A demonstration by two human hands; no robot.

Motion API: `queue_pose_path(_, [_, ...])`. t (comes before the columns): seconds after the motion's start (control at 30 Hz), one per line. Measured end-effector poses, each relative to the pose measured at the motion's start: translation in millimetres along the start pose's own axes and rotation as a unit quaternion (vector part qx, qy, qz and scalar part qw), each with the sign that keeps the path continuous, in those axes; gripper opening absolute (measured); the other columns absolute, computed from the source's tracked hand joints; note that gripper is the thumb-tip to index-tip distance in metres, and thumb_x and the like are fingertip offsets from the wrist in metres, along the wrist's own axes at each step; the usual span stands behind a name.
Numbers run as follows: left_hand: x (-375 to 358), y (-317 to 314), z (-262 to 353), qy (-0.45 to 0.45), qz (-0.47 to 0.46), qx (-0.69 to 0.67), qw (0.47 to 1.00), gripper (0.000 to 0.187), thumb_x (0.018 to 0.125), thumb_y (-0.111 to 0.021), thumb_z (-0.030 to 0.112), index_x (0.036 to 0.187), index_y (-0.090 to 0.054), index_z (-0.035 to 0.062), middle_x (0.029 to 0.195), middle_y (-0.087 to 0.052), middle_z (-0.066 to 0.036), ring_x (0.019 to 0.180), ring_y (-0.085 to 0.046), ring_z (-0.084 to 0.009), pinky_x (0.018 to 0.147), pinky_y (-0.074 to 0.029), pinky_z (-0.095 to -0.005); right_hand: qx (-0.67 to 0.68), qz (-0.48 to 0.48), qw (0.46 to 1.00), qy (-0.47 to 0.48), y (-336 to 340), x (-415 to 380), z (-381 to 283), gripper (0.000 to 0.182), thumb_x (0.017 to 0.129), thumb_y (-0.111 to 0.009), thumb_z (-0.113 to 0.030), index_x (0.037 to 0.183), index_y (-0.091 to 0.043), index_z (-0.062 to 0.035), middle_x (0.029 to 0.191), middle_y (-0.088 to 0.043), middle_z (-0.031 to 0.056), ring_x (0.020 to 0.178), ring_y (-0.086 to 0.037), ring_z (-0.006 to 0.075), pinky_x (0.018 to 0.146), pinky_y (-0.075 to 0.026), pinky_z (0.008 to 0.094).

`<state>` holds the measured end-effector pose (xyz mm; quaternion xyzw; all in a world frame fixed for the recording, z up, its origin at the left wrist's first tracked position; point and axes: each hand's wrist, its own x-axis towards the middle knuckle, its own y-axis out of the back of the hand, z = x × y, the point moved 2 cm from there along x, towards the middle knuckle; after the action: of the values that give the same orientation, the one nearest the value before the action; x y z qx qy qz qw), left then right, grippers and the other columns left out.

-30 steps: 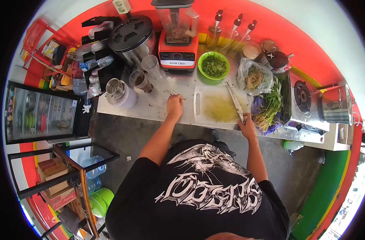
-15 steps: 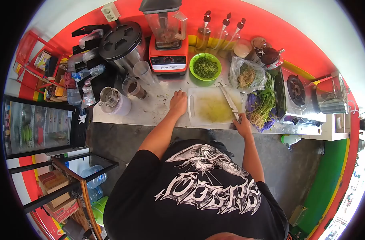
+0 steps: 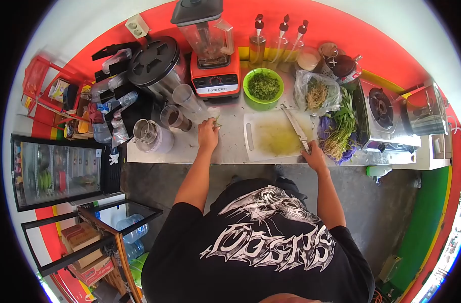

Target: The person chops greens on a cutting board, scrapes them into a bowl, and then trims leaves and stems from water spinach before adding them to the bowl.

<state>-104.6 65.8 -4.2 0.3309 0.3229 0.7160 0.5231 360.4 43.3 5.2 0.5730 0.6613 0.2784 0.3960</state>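
My right hand is closed round the handle of a knife, whose blade lies over the right part of a white cutting board stained yellow-green. My left hand is on the metal table left of the board, fingers pinched, with a small bit of green leaf at the fingertips. Behind the board stands a green bowl of chopped greens. To the board's right are a clear plastic bag with roots and a bunch of leafy stems on purple plastic.
A red blender, clear cups and a large lidded steel container stand at the back left. Pump bottles line the red wall. At the right is a stove with a steel pot.
My left hand has moved left along the table, away from the board, and a bit of green now shows at its fingertips. The camera view has shifted slightly. My right hand still holds the knife.
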Motion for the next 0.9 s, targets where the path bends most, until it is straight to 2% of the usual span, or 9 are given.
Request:
queue_pose_path(0.17, [11.6,-4.1,0.4,0.001,-0.015,0.030,0.999,0.025,0.080,-0.078,0.007,0.103,-0.068,0.0102,0.094,-0.065,-0.010,0.095,-0.060,-0.0343,0.085,-0.049,-0.0453,0.002,-0.003,1.000,-0.006,3.6,-1.0,-11.9,0.047,0.083,-0.076,-0.032,0.115,-0.055,-0.0056,0.102,-0.070,0.0223,0.099,-0.066,0.0431,0.085,-0.050,0.0507])
queue_pose_path(0.23, [13.5,-9.8,0.1,0.019,-0.034,0.059,0.998,0.016,0.085,-0.074,0.009,0.100,-0.069,0.0090,0.100,-0.065,-0.012,0.098,-0.059,-0.0349,0.086,-0.049,-0.0449,-0.002,-0.008,1.000,-0.019,6.7,-0.4,-15.5,0.047,0.082,-0.076,-0.033,0.114,-0.056,-0.0054,0.103,-0.070,0.0225,0.099,-0.066,0.0431,0.085,-0.050,0.0504])
queue_pose_path(0.47, [9.0,-22.7,18.0,-0.019,-0.067,0.209,0.975,0.016,0.094,-0.062,0.011,0.108,-0.064,0.0028,0.110,-0.063,-0.017,0.108,-0.057,-0.0364,0.095,-0.048,-0.0447,-0.073,-0.029,0.993,-0.083,15.3,2.9,-35.9,0.052,0.081,-0.078,-0.045,0.110,-0.063,-0.0049,0.103,-0.072,0.0225,0.100,-0.069,0.0412,0.086,-0.055,0.0504])
queue_pose_path(0.67, [16.3,-44.1,93.6,-0.093,-0.070,0.068,0.991,0.010,0.093,-0.061,0.005,0.102,-0.061,0.0004,0.104,-0.064,-0.020,0.104,-0.058,-0.0396,0.088,-0.048,-0.0476,-0.066,-0.049,0.990,-0.116,31.4,5.8,-39.1,0.047,0.084,-0.075,-0.046,0.103,-0.071,-0.0037,0.107,-0.071,0.0229,0.104,-0.068,0.0386,0.088,-0.054,0.0497])
queue_pose_path(0.73, [24.1,-58.5,128.2,-0.117,-0.110,-0.082,0.984,0.007,0.092,-0.063,0.002,0.097,-0.059,-0.0007,0.096,-0.066,-0.020,0.096,-0.060,-0.0396,0.083,-0.047,-0.0489,-0.055,-0.032,0.992,-0.113,39.3,9.1,-36.1,0.047,0.084,-0.075,-0.046,0.104,-0.071,-0.0032,0.106,-0.072,0.0229,0.104,-0.069,0.0388,0.088,-0.054,0.0492])
queue_pose_path(0.77, [26.3,-63.2,148.3,-0.141,-0.090,-0.111,0.980,0.008,0.090,-0.066,0.003,0.095,-0.061,-0.0014,0.089,-0.067,-0.019,0.087,-0.064,-0.0363,0.079,-0.049,-0.0449,-0.049,-0.019,0.993,-0.104,44.4,10.9,-34.9,0.047,0.085,-0.074,-0.045,0.105,-0.072,-0.0027,0.105,-0.072,0.0229,0.103,-0.069,0.0389,0.088,-0.054,0.0487])
queue_pose_path(0.8, [29.8,-68.0,168.4,-0.147,-0.091,-0.113,0.978,0.008,0.090,-0.066,0.003,0.095,-0.061,-0.0014,0.089,-0.067,-0.019,0.087,-0.064,-0.0363,0.079,-0.049,-0.0449,-0.048,-0.014,0.993,-0.108,49.3,12.8,-32.2,0.047,0.085,-0.074,-0.045,0.105,-0.072,-0.0027,0.105,-0.072,0.0229,0.103,-0.069,0.0389,0.088,-0.054,0.0487])
queue_pose_path(0.87, [37.5,-83.6,202.8,-0.121,-0.155,-0.202,0.960,0.009,0.091,-0.068,0.004,0.096,-0.063,-0.0012,0.088,-0.069,-0.017,0.081,-0.067,-0.0310,0.075,-0.051,-0.0391,0.008,0.000,0.996,-0.084,59.0,16.3,-27.7,0.048,0.087,-0.073,-0.045,0.109,-0.071,-0.0022,0.106,-0.072,0.0228,0.103,-0.069,0.0396,0.089,-0.055,0.0492])
queue_pose_path(0.9, [41.6,-94.4,217.8,-0.130,-0.147,-0.226,0.954,0.008,0.090,-0.069,0.005,0.096,-0.066,-0.0005,0.085,-0.071,-0.014,0.076,-0.068,-0.0243,0.072,-0.052,-0.0347,0.041,0.010,0.996,-0.083,65.0,17.3,-25.6,0.044,0.087,-0.074,-0.040,0.108,-0.071,-0.0021,0.102,-0.073,0.0231,0.098,-0.070,0.0393,0.087,-0.055,0.0482])
